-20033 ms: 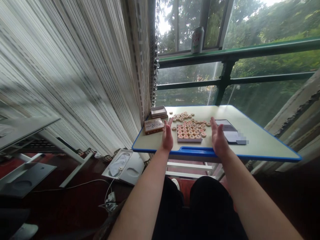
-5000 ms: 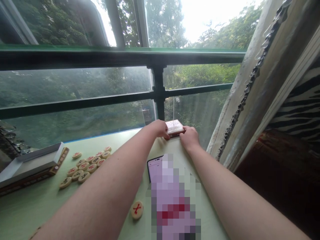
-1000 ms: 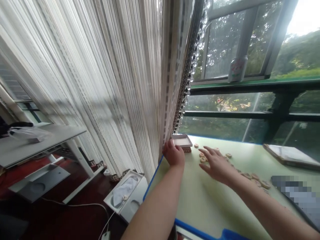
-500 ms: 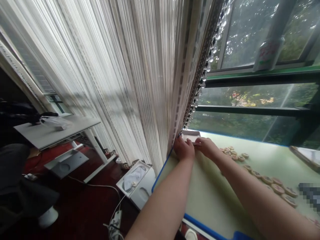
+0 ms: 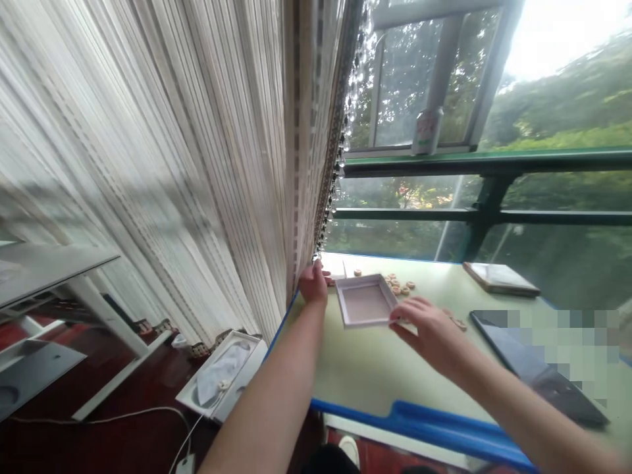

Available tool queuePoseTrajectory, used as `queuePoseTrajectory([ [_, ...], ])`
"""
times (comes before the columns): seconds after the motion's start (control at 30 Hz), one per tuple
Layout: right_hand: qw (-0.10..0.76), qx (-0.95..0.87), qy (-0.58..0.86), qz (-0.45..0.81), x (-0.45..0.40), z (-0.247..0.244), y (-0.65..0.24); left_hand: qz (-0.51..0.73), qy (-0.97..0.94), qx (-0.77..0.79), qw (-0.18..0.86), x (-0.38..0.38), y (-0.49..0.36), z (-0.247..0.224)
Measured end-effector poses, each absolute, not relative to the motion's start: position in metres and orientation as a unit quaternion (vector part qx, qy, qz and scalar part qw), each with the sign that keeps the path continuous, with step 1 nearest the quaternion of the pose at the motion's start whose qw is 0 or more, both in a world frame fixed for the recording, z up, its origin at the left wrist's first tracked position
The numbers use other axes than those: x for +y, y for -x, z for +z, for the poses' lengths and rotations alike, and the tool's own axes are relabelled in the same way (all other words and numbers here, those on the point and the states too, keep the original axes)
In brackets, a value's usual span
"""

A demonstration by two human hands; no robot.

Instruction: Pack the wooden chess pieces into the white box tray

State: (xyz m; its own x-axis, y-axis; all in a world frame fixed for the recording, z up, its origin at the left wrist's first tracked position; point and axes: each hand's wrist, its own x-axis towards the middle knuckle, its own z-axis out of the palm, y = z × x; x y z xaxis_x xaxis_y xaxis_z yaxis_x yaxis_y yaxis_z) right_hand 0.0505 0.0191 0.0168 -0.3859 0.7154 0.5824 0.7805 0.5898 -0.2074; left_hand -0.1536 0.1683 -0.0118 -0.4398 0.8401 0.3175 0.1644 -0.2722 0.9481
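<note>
My right hand (image 5: 415, 319) pinches the near right corner of a shallow, pale open box (image 5: 365, 304), which looks bare inside and is held over the pale green tabletop (image 5: 365, 368). My left hand (image 5: 314, 282) is at the table's far left corner by the beaded curtain edge, its fingers apart and no object visible in it. A thin white piece (image 5: 344, 270) stands just right of that hand. Small round wooden pieces (image 5: 395, 284) lie behind the box, and some others are partly hidden by my right hand.
A dark flat device (image 5: 533, 368) lies on the right of the table, with a framed white item (image 5: 501, 278) behind it. A striped curtain (image 5: 197, 164) hangs at left. An open white box (image 5: 222, 375) sits below, left of the table.
The view has turned right. My right hand has moved the shallow box away from the corner, toward me and to the right. My left hand has let go of it and remains by the curtain.
</note>
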Motion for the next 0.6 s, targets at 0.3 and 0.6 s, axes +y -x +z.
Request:
queuePoseTrajectory([
  [0.3,0.349,-0.825,0.445,-0.003,-0.040,-0.034,-0.034,0.446,-0.701,0.545,0.114,0.141,0.142,-0.008],
  [0.6,0.305,-0.824,0.457,0.140,-0.011,-0.002,-0.049,0.325,-0.802,0.492,0.093,0.121,0.136,-0.007],
])
